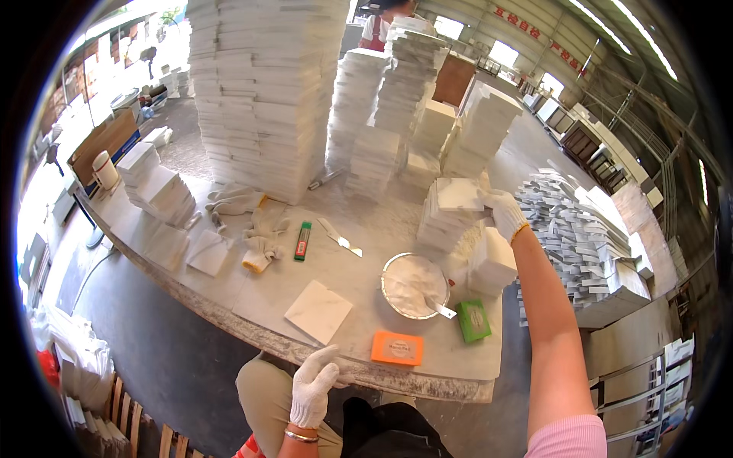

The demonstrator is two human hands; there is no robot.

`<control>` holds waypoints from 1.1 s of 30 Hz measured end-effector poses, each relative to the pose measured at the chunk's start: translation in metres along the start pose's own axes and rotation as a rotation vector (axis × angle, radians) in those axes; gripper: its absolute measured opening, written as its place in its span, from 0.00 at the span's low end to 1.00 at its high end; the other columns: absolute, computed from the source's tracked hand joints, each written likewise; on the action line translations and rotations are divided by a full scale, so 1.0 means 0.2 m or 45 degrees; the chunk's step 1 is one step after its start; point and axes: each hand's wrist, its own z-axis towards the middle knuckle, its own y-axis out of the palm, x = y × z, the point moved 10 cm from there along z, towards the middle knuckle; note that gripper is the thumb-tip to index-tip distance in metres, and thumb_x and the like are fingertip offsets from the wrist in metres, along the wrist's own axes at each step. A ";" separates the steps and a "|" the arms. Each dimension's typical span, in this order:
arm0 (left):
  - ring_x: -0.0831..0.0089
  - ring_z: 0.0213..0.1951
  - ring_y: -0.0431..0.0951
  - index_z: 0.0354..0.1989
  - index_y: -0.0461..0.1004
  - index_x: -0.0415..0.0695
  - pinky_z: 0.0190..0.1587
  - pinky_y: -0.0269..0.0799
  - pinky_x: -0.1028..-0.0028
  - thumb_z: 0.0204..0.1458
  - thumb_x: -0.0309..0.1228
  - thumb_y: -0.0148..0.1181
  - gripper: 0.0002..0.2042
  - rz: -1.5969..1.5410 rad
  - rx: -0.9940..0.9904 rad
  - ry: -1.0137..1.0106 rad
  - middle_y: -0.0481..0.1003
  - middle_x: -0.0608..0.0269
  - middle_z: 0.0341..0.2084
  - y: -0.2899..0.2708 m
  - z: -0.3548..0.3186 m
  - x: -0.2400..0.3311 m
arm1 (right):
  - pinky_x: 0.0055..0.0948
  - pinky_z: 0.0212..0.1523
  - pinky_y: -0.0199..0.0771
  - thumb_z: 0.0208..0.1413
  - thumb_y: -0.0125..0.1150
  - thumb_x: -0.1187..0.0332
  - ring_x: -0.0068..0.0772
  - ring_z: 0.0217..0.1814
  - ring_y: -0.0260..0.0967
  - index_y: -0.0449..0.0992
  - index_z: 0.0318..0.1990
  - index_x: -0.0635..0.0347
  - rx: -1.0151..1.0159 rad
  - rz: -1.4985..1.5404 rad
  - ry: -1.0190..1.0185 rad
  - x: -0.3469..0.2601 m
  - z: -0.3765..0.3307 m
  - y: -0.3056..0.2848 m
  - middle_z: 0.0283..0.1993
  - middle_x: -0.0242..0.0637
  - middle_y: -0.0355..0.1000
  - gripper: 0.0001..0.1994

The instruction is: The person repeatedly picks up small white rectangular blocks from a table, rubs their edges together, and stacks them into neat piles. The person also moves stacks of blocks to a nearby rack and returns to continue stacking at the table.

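Note:
My right hand (505, 214), in a white knit glove with a yellow cuff, is at the right edge of a stack of white marble tiles (447, 217), its fingers and thumb around the edge of the top tile. Gloved too, my left hand (314, 388) hovers over my lap by the table's front edge, fingers loosely extended and holding nothing. Just beyond it lies a single square marble tile (319, 311). A round bowl of white powder or paste (412, 278) has a scraper (441, 309) in it. Near it are an orange box (397, 348) and a green box (474, 320).
Tall tile stacks (259, 99) stand along the table's (221, 294) far side. Loose gloves (259, 244), a slim green box (303, 241) and a white-bladed knife-like tool (340, 237) lie left of centre. Grey-white strips (565, 237) are piled at right. Another person (376, 30) is behind.

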 end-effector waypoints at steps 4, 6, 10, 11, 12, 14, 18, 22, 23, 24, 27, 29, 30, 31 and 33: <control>0.67 0.45 0.80 0.59 0.70 0.33 0.50 0.76 0.69 0.57 0.26 0.61 0.21 0.463 0.208 0.433 0.78 0.50 0.46 0.02 0.08 0.25 | 0.23 0.26 0.64 0.60 0.61 0.57 0.20 0.31 0.70 0.78 0.56 0.61 0.176 -0.298 -0.257 -0.20 -0.10 -0.17 0.33 0.30 0.75 0.21; 0.56 0.51 0.77 0.58 0.70 0.37 0.54 0.72 0.61 0.51 0.30 0.68 0.26 1.033 0.250 0.815 0.77 0.49 0.49 0.06 0.09 0.35 | 0.23 0.30 0.68 0.60 0.60 0.56 0.21 0.36 0.72 0.78 0.56 0.61 0.216 -0.303 -0.288 -0.19 -0.21 -0.24 0.37 0.32 0.77 0.22; 0.46 0.65 0.62 0.61 0.68 0.43 0.65 0.57 0.51 0.37 0.46 0.76 0.40 1.898 0.382 0.851 0.67 0.48 0.61 0.08 0.28 0.35 | 0.21 0.36 0.70 0.61 0.60 0.59 0.20 0.40 0.72 0.77 0.57 0.65 0.188 -0.217 -0.340 -0.27 -0.62 -0.14 0.43 0.34 0.78 0.22; 0.47 0.65 0.62 0.61 0.68 0.44 0.65 0.57 0.52 0.36 0.47 0.76 0.41 2.015 0.371 0.772 0.66 0.49 0.62 0.11 0.31 0.33 | 0.21 0.38 0.71 0.61 0.60 0.59 0.21 0.41 0.72 0.76 0.57 0.66 0.172 -0.212 -0.334 -0.25 -0.72 -0.15 0.45 0.34 0.78 0.22; 0.47 0.65 0.61 0.60 0.68 0.44 0.65 0.58 0.53 0.36 0.48 0.76 0.41 2.127 0.356 0.693 0.66 0.49 0.62 0.15 0.35 0.32 | 0.21 0.40 0.71 0.62 0.60 0.61 0.21 0.42 0.73 0.76 0.57 0.68 0.126 -0.177 -0.301 -0.21 -0.83 -0.15 0.46 0.35 0.78 0.22; 0.49 0.66 0.61 0.60 0.69 0.45 0.65 0.58 0.54 0.35 0.49 0.76 0.42 2.248 0.357 0.585 0.65 0.50 0.62 0.16 0.38 0.31 | 0.21 0.42 0.73 0.62 0.60 0.62 0.20 0.42 0.74 0.75 0.58 0.68 0.014 -0.157 -0.293 -0.13 -1.02 -0.09 0.45 0.35 0.79 0.22; 0.52 0.63 0.63 0.60 0.69 0.46 0.63 0.60 0.55 0.33 0.50 0.75 0.42 2.261 0.458 0.525 0.67 0.53 0.59 0.10 0.43 0.32 | 0.24 0.44 0.74 0.63 0.59 0.63 0.22 0.43 0.75 0.75 0.58 0.69 -0.119 -0.183 -0.264 0.02 -1.33 0.01 0.45 0.38 0.80 0.21; 0.53 0.61 0.66 0.59 0.69 0.46 0.62 0.61 0.55 0.32 0.48 0.74 0.41 2.188 0.432 0.316 0.69 0.54 0.57 0.14 0.44 0.39 | 0.25 0.50 0.74 0.62 0.63 0.64 0.25 0.46 0.75 0.75 0.58 0.69 -0.199 -0.062 0.003 0.24 -1.55 0.04 0.50 0.39 0.79 0.21; 0.53 0.61 0.67 0.59 0.69 0.46 0.62 0.63 0.55 0.32 0.47 0.74 0.41 2.187 0.446 0.329 0.70 0.53 0.56 0.16 0.42 0.41 | 0.25 0.50 0.74 0.62 0.63 0.65 0.25 0.46 0.76 0.75 0.58 0.69 -0.209 -0.042 0.050 0.27 -1.59 0.05 0.50 0.39 0.79 0.21; 0.52 0.60 0.68 0.60 0.69 0.46 0.61 0.64 0.55 0.32 0.47 0.74 0.41 2.189 0.449 0.345 0.70 0.52 0.56 0.18 0.41 0.43 | 0.26 0.51 0.74 0.62 0.62 0.65 0.26 0.46 0.76 0.75 0.58 0.69 -0.212 -0.019 0.102 0.32 -1.64 0.06 0.50 0.40 0.79 0.21; 0.50 0.58 0.72 0.59 0.69 0.44 0.58 0.68 0.55 0.32 0.45 0.75 0.41 2.033 0.431 0.470 0.73 0.49 0.54 0.23 0.33 0.49 | 0.25 0.49 0.75 0.63 0.61 0.65 0.25 0.46 0.76 0.76 0.58 0.69 -0.223 0.139 0.099 0.37 -1.76 0.11 0.50 0.41 0.79 0.20; 0.49 0.55 0.73 0.58 0.70 0.41 0.56 0.71 0.55 0.31 0.44 0.76 0.41 1.921 0.406 0.586 0.74 0.47 0.52 0.26 0.27 0.49 | 0.23 0.46 0.74 0.65 0.58 0.62 0.24 0.48 0.76 0.73 0.60 0.68 -0.280 0.186 0.108 0.43 -1.80 0.17 0.50 0.41 0.79 0.22; 0.48 0.54 0.74 0.58 0.70 0.40 0.55 0.71 0.55 0.31 0.43 0.76 0.41 1.886 0.407 0.647 0.74 0.46 0.51 0.26 0.24 0.47 | 0.23 0.45 0.74 0.66 0.57 0.61 0.25 0.49 0.76 0.72 0.61 0.68 -0.308 0.240 0.121 0.45 -1.81 0.23 0.51 0.41 0.79 0.22; 0.48 0.53 0.75 0.58 0.70 0.39 0.54 0.72 0.55 0.30 0.43 0.77 0.42 1.844 0.392 0.705 0.75 0.45 0.51 0.29 0.20 0.44 | 0.22 0.44 0.74 0.67 0.56 0.60 0.25 0.50 0.76 0.71 0.63 0.68 -0.322 0.292 0.139 0.48 -1.83 0.27 0.51 0.41 0.79 0.23; 0.47 0.55 0.73 0.62 0.66 0.38 0.57 0.71 0.57 0.29 0.43 0.79 0.47 1.657 0.110 0.756 0.73 0.44 0.52 0.44 0.04 0.37 | 0.21 0.42 0.74 0.69 0.51 0.58 0.26 0.48 0.77 0.67 0.66 0.67 -0.405 0.417 0.207 0.55 -1.84 0.35 0.53 0.42 0.77 0.26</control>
